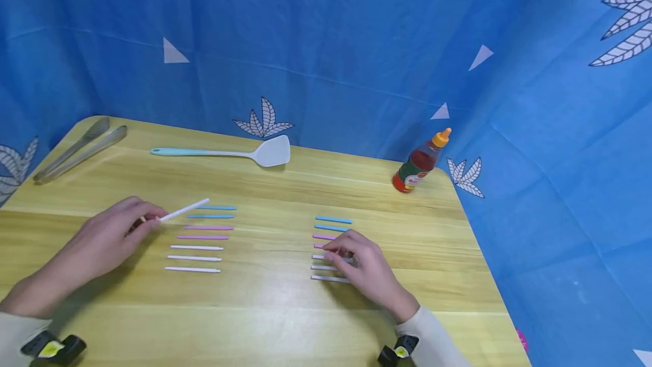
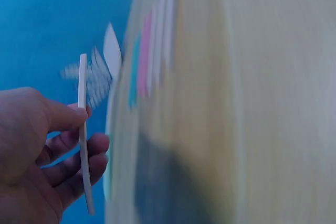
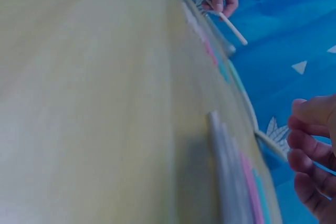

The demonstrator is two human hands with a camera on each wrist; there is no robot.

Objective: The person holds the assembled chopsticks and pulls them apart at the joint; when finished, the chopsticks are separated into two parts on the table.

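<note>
My left hand pinches a thin white stick between thumb and fingers, raised at the near left of a column of sticks. In the left wrist view the white stick stands almost upright, crossing the fingers. That left column holds two blue sticks, two pink sticks and three white sticks, lying parallel. Over a similar right column is my right hand, covering the right ends of pink and white sticks. In the right wrist view its loosely curled fingers hold nothing.
At the back left lie metal tongs. A white spatula with a pale blue handle rests along the back edge. A red sauce bottle with an orange cap stands at the back right. Blue patterned cloth hangs behind the wooden table.
</note>
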